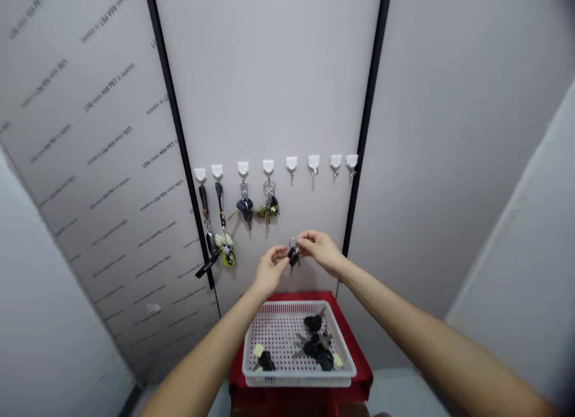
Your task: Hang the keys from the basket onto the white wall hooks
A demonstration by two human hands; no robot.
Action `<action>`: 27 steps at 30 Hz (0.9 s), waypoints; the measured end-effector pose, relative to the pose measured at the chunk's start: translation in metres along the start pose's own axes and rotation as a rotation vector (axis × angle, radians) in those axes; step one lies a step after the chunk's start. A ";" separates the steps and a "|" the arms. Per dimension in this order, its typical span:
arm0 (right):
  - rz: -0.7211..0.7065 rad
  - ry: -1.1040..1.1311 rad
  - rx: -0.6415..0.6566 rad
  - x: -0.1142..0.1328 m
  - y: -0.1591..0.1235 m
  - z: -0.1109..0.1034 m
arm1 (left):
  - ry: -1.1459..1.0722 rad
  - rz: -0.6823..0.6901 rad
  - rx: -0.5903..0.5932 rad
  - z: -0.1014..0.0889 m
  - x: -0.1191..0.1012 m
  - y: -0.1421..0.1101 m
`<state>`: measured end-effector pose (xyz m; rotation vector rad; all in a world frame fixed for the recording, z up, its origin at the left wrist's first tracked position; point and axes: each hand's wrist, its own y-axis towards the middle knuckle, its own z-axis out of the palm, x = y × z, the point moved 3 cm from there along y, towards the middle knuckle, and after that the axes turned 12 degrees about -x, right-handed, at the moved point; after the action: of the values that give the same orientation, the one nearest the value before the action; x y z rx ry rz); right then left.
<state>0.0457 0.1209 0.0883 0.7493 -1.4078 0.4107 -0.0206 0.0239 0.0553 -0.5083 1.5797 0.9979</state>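
Wall panel (269, 75) at twelve o'clock carries a row of white hooks (291, 163); lanyards and keys (245, 207) hang from nine to eleven o'clock of the hands. At six o'clock, a red-covered stand (357, 357) bears a white perforated plastic basket (299, 378). In it, black-headed keys (314, 346) heap from one to four o'clock, a cream tag (338, 360) at four; another black bunch (266, 361) lies at eight. Above the basket, the right hand (320, 249) pinches a small bunch of keys (293, 257) by its metal ring (290, 244), thumb against forefinger. The left hand (269, 270) curls in from nine o'clock, fingertips nearly together; whether they grip a key or merely touch it, I cannot tell. A light pinch on the ring's edge should serve best, the left fingertips steadying the keys so the blades hang untangled.
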 end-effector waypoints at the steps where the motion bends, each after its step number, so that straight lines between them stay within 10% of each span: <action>1: -0.046 0.022 -0.046 0.014 0.008 0.000 | 0.012 0.063 -0.036 0.001 -0.013 0.007; 11: -0.260 0.076 -0.383 0.102 0.063 0.008 | 0.416 0.516 -0.195 0.013 -0.099 0.050; 17: -0.253 -0.178 -0.447 0.098 0.072 0.008 | 0.539 0.494 -0.188 0.015 -0.100 0.046; 21: -0.501 -0.384 -0.527 0.086 0.050 -0.007 | 0.521 0.493 -0.124 0.013 -0.074 0.026; 24: -0.557 -0.565 -0.279 0.047 0.018 -0.015 | 0.555 0.393 -0.004 0.012 -0.026 0.000; 27: -0.409 -0.814 0.307 -0.025 -0.024 -0.019 | 0.637 0.213 0.160 0.012 0.036 -0.035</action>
<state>0.0718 0.1208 0.0587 1.5359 -1.8951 -0.0256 0.0037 0.0219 0.0101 -0.5893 2.3017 0.9002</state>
